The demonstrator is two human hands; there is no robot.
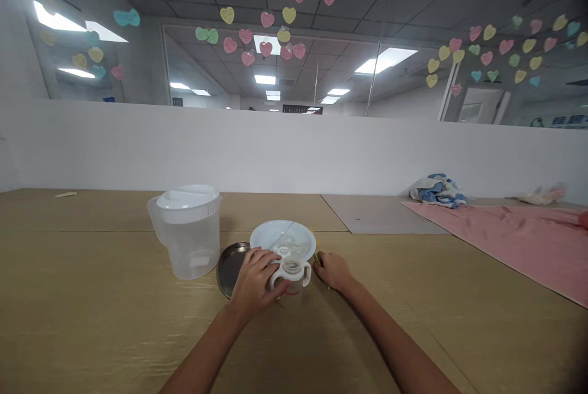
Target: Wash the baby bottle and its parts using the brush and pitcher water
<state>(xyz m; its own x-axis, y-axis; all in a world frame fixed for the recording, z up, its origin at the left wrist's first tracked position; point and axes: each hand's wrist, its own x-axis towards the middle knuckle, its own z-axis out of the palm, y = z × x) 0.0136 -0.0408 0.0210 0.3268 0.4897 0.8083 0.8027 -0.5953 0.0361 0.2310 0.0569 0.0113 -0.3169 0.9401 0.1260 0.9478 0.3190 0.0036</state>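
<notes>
From here, the left hand (257, 277) grips a clear, white-handled bottle (293, 282) before a round white bowl (263, 232), the right hand (334, 271) pinches a thin green object (316, 258), and a slackening left grip could tip the bottle.

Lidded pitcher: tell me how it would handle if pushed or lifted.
The pitcher probably stays stiff: its walls look like smooth, molded plastic. Pushed high, it may tip, being tall with a narrower base. Its side handle should help lifting.

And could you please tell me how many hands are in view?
2: the left hand on the handled bottle, and the right hand just right of the white bowl. No others show.
</notes>
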